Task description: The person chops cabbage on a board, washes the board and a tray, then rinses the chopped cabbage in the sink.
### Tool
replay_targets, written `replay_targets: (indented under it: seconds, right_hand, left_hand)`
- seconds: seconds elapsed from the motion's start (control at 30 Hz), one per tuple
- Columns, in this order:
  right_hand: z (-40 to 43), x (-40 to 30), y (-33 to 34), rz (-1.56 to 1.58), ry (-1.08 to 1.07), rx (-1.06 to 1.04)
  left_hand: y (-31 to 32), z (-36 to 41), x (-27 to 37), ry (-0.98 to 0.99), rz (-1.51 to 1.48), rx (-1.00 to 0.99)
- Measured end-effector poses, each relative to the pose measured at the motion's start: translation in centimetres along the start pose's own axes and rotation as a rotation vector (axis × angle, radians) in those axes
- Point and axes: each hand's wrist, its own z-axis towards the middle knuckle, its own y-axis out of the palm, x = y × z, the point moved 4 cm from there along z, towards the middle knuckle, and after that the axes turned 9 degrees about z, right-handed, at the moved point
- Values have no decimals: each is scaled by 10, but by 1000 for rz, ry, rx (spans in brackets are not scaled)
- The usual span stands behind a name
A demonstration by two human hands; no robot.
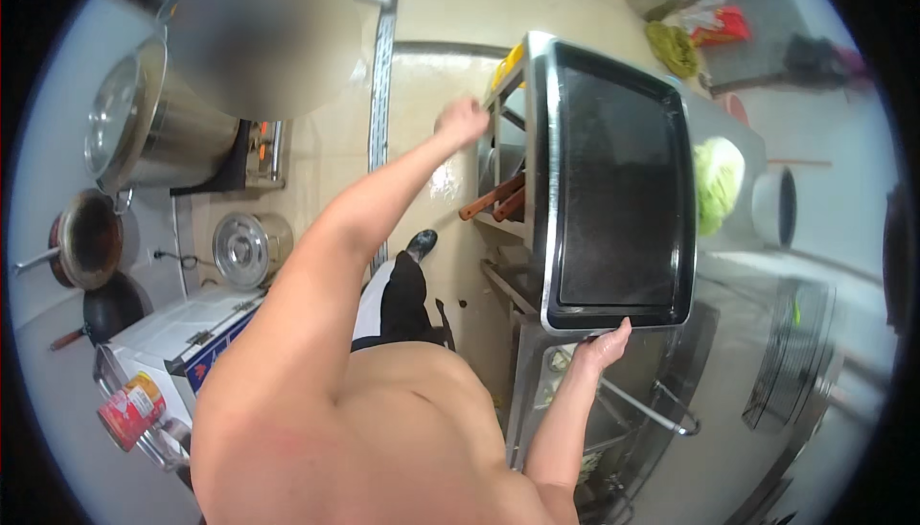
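Note:
A large black rectangular tray [622, 187] with a raised metallic rim lies over the steel counter and rack. My right hand [606, 347] grips its near edge, thumb over the rim and fingers beneath. Farther forward and left, my left hand [462, 122] is curled beside the corner of the metal rack [533, 166]; it is blurred, and whether it holds anything cannot be made out. Wooden handles [496, 196] stick out of the rack below the tray. A cabbage [719, 184] lies just right of the tray.
A steel sink with a tap [668, 421] lies right of my right arm. A large steel pot [165, 122] stands at the upper left, a lidded pot [243, 248] below it. A wire rack [787, 352] is far right. Another person is partly visible at the upper left.

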Motion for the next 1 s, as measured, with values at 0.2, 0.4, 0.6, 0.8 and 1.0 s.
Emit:
replay_targets:
  seconds: [0.2,0.4,0.6,0.8,1.0]
  right_hand:
    - [59,102,43,-436,160,106]
    - [64,161,63,-602,165,165]
    - [64,175,48,-608,131,120]
    - [50,193,63,-540,180,91]
    - [47,202,68,-388,212,19]
  left_hand:
    - [186,2,-155,-78,155,-613]
    - [267,31,-237,-267,-331,-831]
    - [291,48,-236,-434,-886,-1305]
    - [274,29,-219,-309,-719,-1072]
    - [227,-12,-207,-175,-354,-657]
